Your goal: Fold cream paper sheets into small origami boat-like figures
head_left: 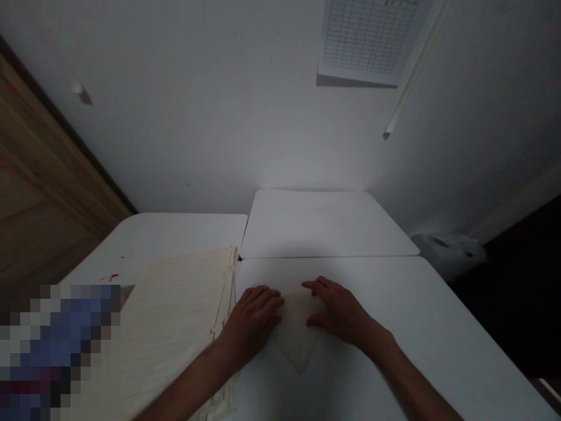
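Observation:
A pale sheet of folded paper (298,336) lies on the white table, its pointed end towards me and a crease running to the tip. My left hand (259,316) grips its left edge, fingers bent and thumb close by. At the upper right edge, my right hand (335,309) holds the same paper, with the thumb on its face and the index finger reaching along the top. Parts of both side edges are hidden under my fingers.
A stack of thin cream sheets (175,310) lies left of my left forearm. White table panels (326,225) meet at seams before the wall. A clear plastic bag (453,251) sits beyond the right edge. Printed grid paper (368,41) hangs above. The lower left corner is pixelated.

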`<action>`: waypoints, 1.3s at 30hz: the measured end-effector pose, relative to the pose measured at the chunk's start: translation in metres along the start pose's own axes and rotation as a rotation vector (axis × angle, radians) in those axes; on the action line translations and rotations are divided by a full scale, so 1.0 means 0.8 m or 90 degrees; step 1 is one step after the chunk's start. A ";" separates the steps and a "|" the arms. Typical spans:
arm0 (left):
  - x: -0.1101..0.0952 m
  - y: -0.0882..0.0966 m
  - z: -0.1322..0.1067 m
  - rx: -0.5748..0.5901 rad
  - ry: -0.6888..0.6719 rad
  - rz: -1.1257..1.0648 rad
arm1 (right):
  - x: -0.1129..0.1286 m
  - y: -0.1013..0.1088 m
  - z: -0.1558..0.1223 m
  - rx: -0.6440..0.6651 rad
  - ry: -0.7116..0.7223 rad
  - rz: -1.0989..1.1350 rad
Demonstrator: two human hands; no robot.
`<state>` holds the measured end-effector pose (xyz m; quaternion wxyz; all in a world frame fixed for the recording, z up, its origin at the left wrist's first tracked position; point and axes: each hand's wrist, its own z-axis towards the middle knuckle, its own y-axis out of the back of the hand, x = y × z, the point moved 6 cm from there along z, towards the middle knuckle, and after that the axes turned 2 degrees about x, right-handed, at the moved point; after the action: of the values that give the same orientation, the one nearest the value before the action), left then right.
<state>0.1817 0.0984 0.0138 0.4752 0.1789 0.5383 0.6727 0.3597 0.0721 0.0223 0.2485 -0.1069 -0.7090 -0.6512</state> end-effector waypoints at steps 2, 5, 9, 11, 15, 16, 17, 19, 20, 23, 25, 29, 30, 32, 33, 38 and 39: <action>0.002 -0.001 0.000 0.005 0.015 -0.005 | -0.003 0.000 0.002 0.012 -0.004 0.023; 0.010 -0.005 -0.002 0.012 0.057 -0.019 | -0.007 -0.001 0.006 0.047 -0.001 0.049; 0.020 -0.009 -0.004 0.025 0.111 -0.068 | -0.011 -0.003 0.010 0.073 0.019 0.009; 0.021 -0.009 -0.002 0.045 0.123 -0.089 | -0.011 -0.003 0.010 0.062 0.031 -0.006; 0.017 -0.003 0.004 0.069 0.122 -0.114 | -0.014 -0.004 0.009 0.046 0.041 0.017; 0.015 -0.002 0.005 0.069 0.117 -0.117 | -0.015 -0.005 0.008 0.045 0.045 0.030; 0.014 0.000 0.007 0.068 0.111 -0.118 | -0.015 -0.006 0.007 0.042 0.054 0.043; 0.011 0.002 0.008 0.063 0.089 -0.112 | -0.016 -0.007 0.004 0.026 0.082 0.059; 0.009 0.003 0.008 0.061 0.073 -0.104 | -0.016 -0.007 0.002 0.014 0.099 0.059; 0.006 0.001 0.007 0.066 0.028 -0.076 | -0.016 -0.008 -0.004 -0.026 0.142 0.017; 0.005 -0.001 0.006 0.076 0.003 -0.062 | -0.013 -0.009 -0.009 -0.038 0.166 -0.038; -0.001 -0.003 0.001 0.114 -0.070 -0.003 | 0.005 -0.012 -0.018 -0.040 0.227 -0.173; -0.003 -0.002 0.000 0.124 -0.083 0.012 | 0.011 -0.012 -0.020 -0.038 0.245 -0.202; -0.005 -0.001 -0.003 0.150 -0.100 0.038 | 0.023 -0.014 -0.024 -0.027 0.272 -0.249; -0.007 -0.001 -0.004 0.165 -0.106 0.054 | 0.028 -0.015 -0.026 -0.019 0.282 -0.267; -0.012 -0.002 -0.011 0.215 -0.122 0.118 | 0.036 -0.022 -0.027 0.013 0.292 -0.304; -0.014 -0.001 -0.011 0.220 -0.121 0.119 | 0.034 -0.023 -0.027 0.013 0.287 -0.304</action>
<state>0.1807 0.0844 0.0127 0.4217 0.3692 0.5793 0.5919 0.3321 0.0443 0.0202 0.2405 0.2117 -0.6476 -0.6913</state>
